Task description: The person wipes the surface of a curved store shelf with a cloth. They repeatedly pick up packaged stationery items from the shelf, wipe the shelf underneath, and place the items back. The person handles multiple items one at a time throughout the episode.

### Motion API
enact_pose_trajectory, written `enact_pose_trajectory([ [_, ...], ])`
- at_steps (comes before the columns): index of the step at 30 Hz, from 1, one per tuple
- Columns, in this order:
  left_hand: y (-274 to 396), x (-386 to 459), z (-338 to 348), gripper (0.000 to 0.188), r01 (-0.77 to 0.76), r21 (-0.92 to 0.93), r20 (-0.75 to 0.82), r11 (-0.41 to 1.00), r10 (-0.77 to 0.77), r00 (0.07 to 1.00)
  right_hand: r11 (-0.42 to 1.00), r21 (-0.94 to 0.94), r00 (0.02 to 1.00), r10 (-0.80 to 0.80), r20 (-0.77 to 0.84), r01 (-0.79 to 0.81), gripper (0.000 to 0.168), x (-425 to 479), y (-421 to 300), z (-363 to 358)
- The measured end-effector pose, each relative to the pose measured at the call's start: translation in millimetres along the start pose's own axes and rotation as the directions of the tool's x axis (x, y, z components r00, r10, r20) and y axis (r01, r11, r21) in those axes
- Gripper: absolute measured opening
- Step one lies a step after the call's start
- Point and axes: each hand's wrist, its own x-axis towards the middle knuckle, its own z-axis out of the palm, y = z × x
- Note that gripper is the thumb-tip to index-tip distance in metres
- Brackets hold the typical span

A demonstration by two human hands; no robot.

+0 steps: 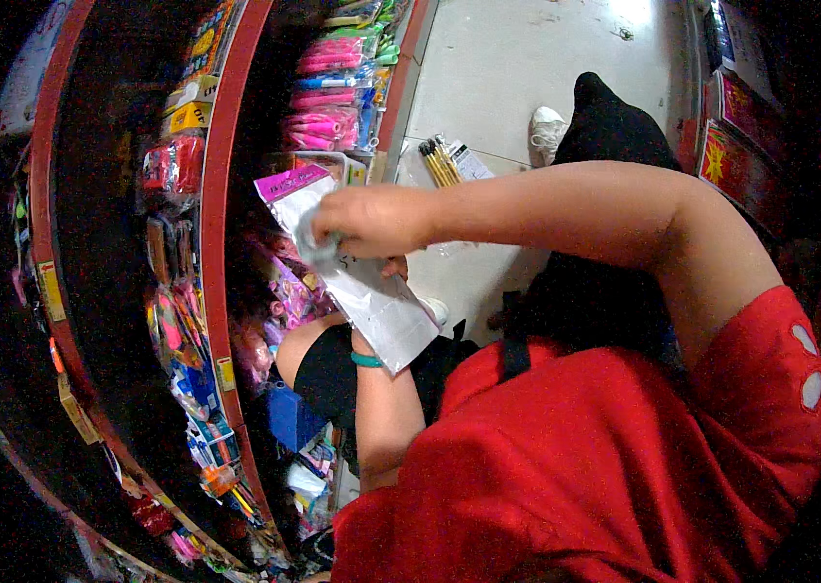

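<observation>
A long flat plastic packet (389, 321), whitish with a purple header bearing writing, slants across in front of me. My left hand (394, 267) holds it from behind; mostly hidden by the packet, it shows fingertips at the packet's right edge. A teal band (367, 360) circles my left wrist. Over the packet's upper part, my right hand (374, 218) grips a blurred grey-green wad (317, 237), seemingly a cloth, against its face. Beyond my right forearm, a pack of brushes or pens with yellowish handles (441, 164) lies on the tiled floor.
Red-edged shelves (217, 218) at the left hold many packaged goods, including pink packets (323, 127). A blue box (294, 417) stands low beside my knee. Red printed goods (720, 157) stand at the right. White shoes (547, 135) show on the pale floor (483, 65).
</observation>
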Motion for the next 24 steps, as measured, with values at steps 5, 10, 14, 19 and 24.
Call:
enact_pose_trajectory([
  [5, 19.5, 5.2, -15.2, 0.043, -0.050, 0.015, -0.034, 0.999, 0.051, 0.998, 0.944, 0.175, 0.926, -0.313, 0.209, 0.279, 0.027, -13.6, -13.6, 13.9],
  [10, 29.2, 14.2, -26.4, 0.042, -0.063, -0.003, -0.017, 0.998, 0.063, 0.998, 0.935, 0.241, 0.783, -0.352, 0.513, 0.262, 0.024, -21.8, -20.2, 15.0],
  [14, 19.7, 17.3, -5.7, 0.034, -0.110, 0.040, 0.057, 0.993, 0.108, 0.993, 0.975, -0.069, 0.590, -0.070, 0.804, 0.210, 0.017, -30.9, -1.8, 11.0],
  [19, 37.4, 6.3, -6.4, 0.028, -0.267, 0.589, -0.186, 0.763, 0.449, 0.874, 0.968, -0.249, 0.744, 0.185, 0.642, -0.026, 0.019, -24.5, -1.1, -11.6],
  [24, 25.4, -3.1, 31.5, 0.018, -0.376, 0.854, -0.067, 0.360, 0.793, 0.606, 0.988, -0.062, 0.810, 0.150, 0.567, -0.139, 0.034, -9.2, 11.9, -21.7],
])
